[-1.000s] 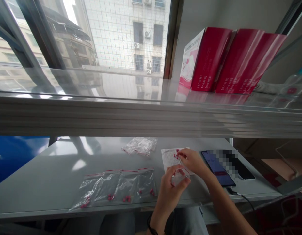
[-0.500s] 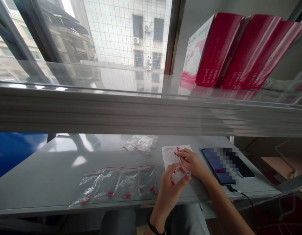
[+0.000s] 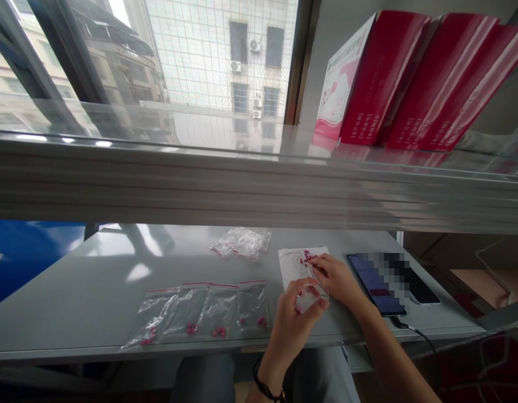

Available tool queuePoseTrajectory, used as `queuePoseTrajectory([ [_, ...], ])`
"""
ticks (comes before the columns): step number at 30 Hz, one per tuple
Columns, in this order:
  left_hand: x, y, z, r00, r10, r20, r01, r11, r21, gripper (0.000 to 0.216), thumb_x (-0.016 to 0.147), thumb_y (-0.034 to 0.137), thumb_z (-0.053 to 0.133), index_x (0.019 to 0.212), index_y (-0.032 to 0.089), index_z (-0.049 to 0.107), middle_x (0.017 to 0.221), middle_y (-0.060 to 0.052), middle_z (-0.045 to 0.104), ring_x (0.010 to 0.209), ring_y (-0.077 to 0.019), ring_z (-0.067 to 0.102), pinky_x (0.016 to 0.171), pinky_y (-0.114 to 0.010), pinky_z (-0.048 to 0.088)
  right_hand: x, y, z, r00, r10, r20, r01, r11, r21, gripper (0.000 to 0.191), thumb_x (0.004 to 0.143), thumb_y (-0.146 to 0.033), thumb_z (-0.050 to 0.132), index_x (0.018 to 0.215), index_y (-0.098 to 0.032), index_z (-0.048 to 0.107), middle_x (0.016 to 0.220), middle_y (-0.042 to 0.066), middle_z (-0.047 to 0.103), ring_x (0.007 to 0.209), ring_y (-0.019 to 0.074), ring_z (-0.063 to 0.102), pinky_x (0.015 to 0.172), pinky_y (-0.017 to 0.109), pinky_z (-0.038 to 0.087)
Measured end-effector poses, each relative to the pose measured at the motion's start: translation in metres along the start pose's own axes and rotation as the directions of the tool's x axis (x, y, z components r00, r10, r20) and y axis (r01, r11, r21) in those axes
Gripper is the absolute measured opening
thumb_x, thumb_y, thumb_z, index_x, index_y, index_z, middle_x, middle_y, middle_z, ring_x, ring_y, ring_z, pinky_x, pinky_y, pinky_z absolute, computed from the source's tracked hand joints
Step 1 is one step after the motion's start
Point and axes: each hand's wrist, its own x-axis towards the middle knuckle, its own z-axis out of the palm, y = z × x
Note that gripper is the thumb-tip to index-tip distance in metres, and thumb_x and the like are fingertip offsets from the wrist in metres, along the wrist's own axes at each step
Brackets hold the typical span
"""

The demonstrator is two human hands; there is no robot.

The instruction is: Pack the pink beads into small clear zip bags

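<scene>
Nearby, phones (image 3: 375,284) lie beside the right hand (image 3: 335,276), grip unclear at red beads (image 3: 306,256); left hand (image 3: 293,314) holds clear plastic (image 3: 308,300).

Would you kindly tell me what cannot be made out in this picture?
In the head view:
- Red pieces: the right hand's fingers hide whether any is gripped.
- Clear item: the left hand covers part of it.
- Left phone: pixelation masks part of its screen.
- Rightmost red box: cut off by the right edge.

I see open grey tabletop (image 3: 187,267) between four clear red-zipped plastic bags (image 3: 220,305) and a clear plastic heap (image 3: 244,242) | grey ribbed shelf edge (image 3: 178,182) bars my upward path | flat dark phone (image 3: 375,286) limits right hand's (image 3: 332,275) right
</scene>
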Motion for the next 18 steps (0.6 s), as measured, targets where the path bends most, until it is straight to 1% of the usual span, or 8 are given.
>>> queuePoseTrajectory([
  [5, 0.0, 0.001, 0.0, 1.0, -0.007, 0.001, 0.007, 1.0, 0.02, 0.031, 0.081, 0.042, 0.077, 0.106, 0.022, 0.075, 0.094, -0.006, 0.073, 0.084, -0.0216, 0.063, 0.077, -0.029, 0.048, 0.006, -0.003, -0.001, 0.999, 0.014, 0.053, -0.009, 0.996, -0.09, 0.028, 0.098, -0.019, 0.05, 0.113, -0.02, 0.074, 0.112, 0.01, 0.074, 0.105, 0.0229, 0.069, 0.094, 0.034, 0.052],
  [9, -0.001, 0.003, 0.0, 1.0, -0.024, 0.006, 0.024, 0.999, 0.022, 0.032, 0.082, 0.042, 0.076, 0.106, 0.022, 0.075, 0.092, -0.005, 0.072, 0.081, -0.0205, 0.062, 0.074, -0.029, 0.048, 0.016, -0.01, -0.005, 0.997, 0.031, 0.075, -0.021, 0.991, -0.13, 0.029, 0.098, -0.015, 0.05, 0.115, -0.019, 0.073, 0.115, 0.009, 0.075, 0.107, 0.0214, 0.069, 0.095, 0.031, 0.05],
  [11, -0.002, 0.003, 0.0, 1.0, -0.025, 0.007, 0.025, 1.0, 0.019, 0.032, 0.083, 0.043, 0.076, 0.107, 0.022, 0.075, 0.093, -0.005, 0.072, 0.081, -0.0202, 0.062, 0.074, -0.029, 0.048, 0.02, -0.014, -0.006, 0.996, 0.027, 0.084, -0.015, 0.989, -0.15, 0.028, 0.097, -0.015, 0.051, 0.112, -0.019, 0.074, 0.115, 0.009, 0.075, 0.108, 0.0215, 0.068, 0.095, 0.031, 0.049],
  [15, -0.002, 0.003, 0.001, 1.0, -0.014, 0.005, 0.014, 1.0, 0.004, 0.034, 0.084, 0.044, 0.075, 0.109, 0.021, 0.074, 0.097, -0.006, 0.075, 0.086, -0.0211, 0.064, 0.078, -0.029, 0.049, 0.026, -0.019, -0.006, 0.992, 0.025, 0.125, -0.003, 0.984, -0.178, 0.025, 0.096, -0.016, 0.053, 0.103, -0.02, 0.077, 0.107, 0.009, 0.076, 0.102, 0.0219, 0.069, 0.091, 0.031, 0.049],
  [18, -0.002, 0.004, 0.001, 1.0, -0.008, 0.0, 0.008, 1.0, 0.006, 0.033, 0.084, 0.043, 0.075, 0.108, 0.021, 0.075, 0.098, -0.007, 0.077, 0.089, -0.0223, 0.066, 0.08, -0.03, 0.049, 0.027, -0.022, -0.005, 0.987, 0.031, 0.156, -0.001, 0.981, -0.192, 0.026, 0.097, -0.016, 0.052, 0.102, -0.019, 0.077, 0.106, 0.009, 0.076, 0.1, 0.0217, 0.07, 0.088, 0.03, 0.049],
])
